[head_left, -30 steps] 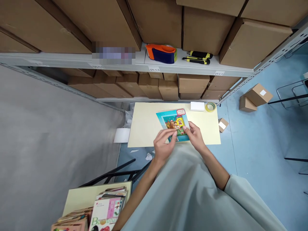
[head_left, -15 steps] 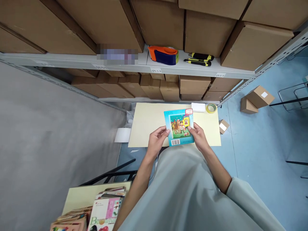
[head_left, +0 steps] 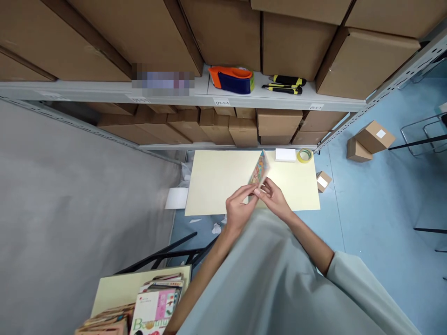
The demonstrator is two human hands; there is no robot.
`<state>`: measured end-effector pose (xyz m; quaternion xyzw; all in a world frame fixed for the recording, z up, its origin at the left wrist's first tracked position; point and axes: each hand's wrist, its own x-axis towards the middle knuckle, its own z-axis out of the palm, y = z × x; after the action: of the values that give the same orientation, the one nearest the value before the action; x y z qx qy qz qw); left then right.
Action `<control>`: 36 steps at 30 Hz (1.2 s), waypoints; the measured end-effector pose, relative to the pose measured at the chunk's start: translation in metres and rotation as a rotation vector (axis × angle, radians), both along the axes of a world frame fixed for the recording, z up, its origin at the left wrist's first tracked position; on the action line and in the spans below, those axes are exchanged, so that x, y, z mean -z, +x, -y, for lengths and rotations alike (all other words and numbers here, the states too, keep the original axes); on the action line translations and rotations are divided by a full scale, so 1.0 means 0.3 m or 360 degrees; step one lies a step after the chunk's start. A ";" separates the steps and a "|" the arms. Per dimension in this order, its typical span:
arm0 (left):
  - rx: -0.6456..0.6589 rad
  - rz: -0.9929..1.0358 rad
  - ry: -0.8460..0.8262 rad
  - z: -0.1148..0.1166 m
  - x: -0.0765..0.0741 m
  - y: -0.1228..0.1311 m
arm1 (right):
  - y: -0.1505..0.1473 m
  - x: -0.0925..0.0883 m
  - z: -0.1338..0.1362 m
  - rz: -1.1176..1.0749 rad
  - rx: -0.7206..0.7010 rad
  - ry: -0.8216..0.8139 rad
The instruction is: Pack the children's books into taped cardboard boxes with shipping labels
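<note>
A thin picture book (head_left: 259,169) is turned nearly edge-on above the pale table (head_left: 216,186), one colourful cover facing left and slightly blurred. My left hand (head_left: 240,207) has its fingers along the cover's lower part, closed on the book. On the other side, my right hand (head_left: 274,199) pinches the book's lower edge, its thumb close to the left hand's fingers. The two hands nearly meet at the bottom of the book and partly hide it there.
On the table's back right lie a white box (head_left: 285,155) and a tape roll (head_left: 304,156). A shelf holds cartons (head_left: 296,46), an orange-blue tape dispenser (head_left: 232,80) and box cutters (head_left: 284,85). Stacked books (head_left: 153,307) sit at lower left; small cartons (head_left: 363,144) stand on the floor.
The book has turned from flat, its blue picture cover facing me, to nearly edge-on. Both hands have moved closer together, the left one to the right along the book's lower part.
</note>
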<state>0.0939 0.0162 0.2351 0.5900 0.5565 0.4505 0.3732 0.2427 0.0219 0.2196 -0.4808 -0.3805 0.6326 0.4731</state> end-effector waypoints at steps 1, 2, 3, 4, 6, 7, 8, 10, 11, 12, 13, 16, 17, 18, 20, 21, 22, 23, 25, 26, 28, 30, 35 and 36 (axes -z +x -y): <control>0.0076 -0.0014 0.0027 0.009 0.000 0.016 | -0.010 -0.003 -0.002 -0.0002 0.0056 0.0004; 0.0147 -0.0021 0.0042 0.018 0.001 0.029 | -0.014 -0.006 -0.006 0.0006 0.0118 0.0002; 0.0204 -0.0024 0.0043 0.024 0.002 0.037 | -0.013 -0.009 -0.011 0.0020 0.0174 -0.0005; 0.0235 -0.0023 0.0036 0.027 0.002 0.039 | -0.005 -0.012 -0.018 0.0034 0.0214 -0.0015; 0.0208 -0.0028 0.0021 0.023 0.001 0.025 | 0.022 -0.020 -0.032 0.0055 0.0220 -0.0040; 0.0132 -0.0040 0.0017 0.016 0.001 0.008 | 0.038 -0.024 -0.039 0.0057 0.0198 -0.0051; 0.0025 -0.0057 0.0017 0.004 0.002 -0.014 | 0.055 -0.030 -0.044 0.0053 0.0170 -0.0060; -0.0177 -0.0064 -0.0016 -0.027 0.012 -0.068 | 0.086 -0.042 -0.050 0.0028 0.0099 -0.0067; -0.0213 -0.0027 -0.0073 -0.044 0.020 -0.095 | 0.098 -0.047 -0.052 0.0017 0.0062 -0.0067; -0.0190 0.0046 -0.0166 -0.060 0.030 -0.120 | 0.109 -0.052 -0.053 0.0009 0.0026 -0.0066; -0.0121 0.0147 -0.0284 -0.073 0.041 -0.141 | 0.117 -0.055 -0.054 0.0007 -0.0004 -0.0065; 0.0082 0.0451 -0.0607 -0.091 0.071 -0.175 | 0.128 -0.059 -0.051 0.0009 -0.0058 -0.0078; 0.0097 0.0507 -0.0663 -0.091 0.078 -0.177 | 0.129 -0.057 -0.050 0.0003 -0.0070 -0.0085; 0.0092 0.0536 -0.0691 -0.087 0.084 -0.177 | 0.130 -0.054 -0.048 -0.0005 -0.0083 -0.0092; 0.0075 0.0550 -0.0705 -0.078 0.092 -0.172 | 0.129 -0.043 -0.043 -0.0020 -0.0115 -0.0100; 0.0079 0.0546 -0.0706 -0.073 0.095 -0.169 | 0.130 -0.035 -0.041 -0.0017 -0.0130 -0.0100; 0.0088 0.0537 -0.0701 -0.070 0.097 -0.167 | 0.131 -0.026 -0.039 -0.0005 -0.0147 -0.0095; 0.0096 0.0520 -0.0688 -0.067 0.100 -0.166 | 0.133 -0.017 -0.037 0.0021 -0.0165 -0.0082; 0.0086 0.0452 -0.0619 -0.065 0.100 -0.169 | 0.140 0.000 -0.036 0.0137 -0.0202 -0.0015; 0.0058 0.0387 -0.0556 -0.065 0.098 -0.172 | 0.146 0.005 -0.036 0.0240 -0.0206 0.0051; -0.0023 0.0199 -0.0378 -0.068 0.086 -0.181 | 0.162 0.008 -0.038 0.0523 -0.0222 0.0247; -0.0063 0.0007 -0.0138 -0.072 0.068 -0.193 | 0.180 0.004 -0.040 0.0827 -0.0271 0.0455; 0.0002 -0.0198 0.0379 -0.069 0.042 -0.209 | 0.202 0.013 -0.029 0.1244 -0.0416 0.0774; -0.0007 -0.0199 0.0441 -0.066 0.043 -0.208 | 0.203 0.021 -0.023 0.1287 -0.0439 0.0846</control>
<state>0.0316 0.0359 0.2221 0.6615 0.5124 0.4863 0.2518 0.3035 0.0288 0.2133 -0.4956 -0.7414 0.3334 0.3058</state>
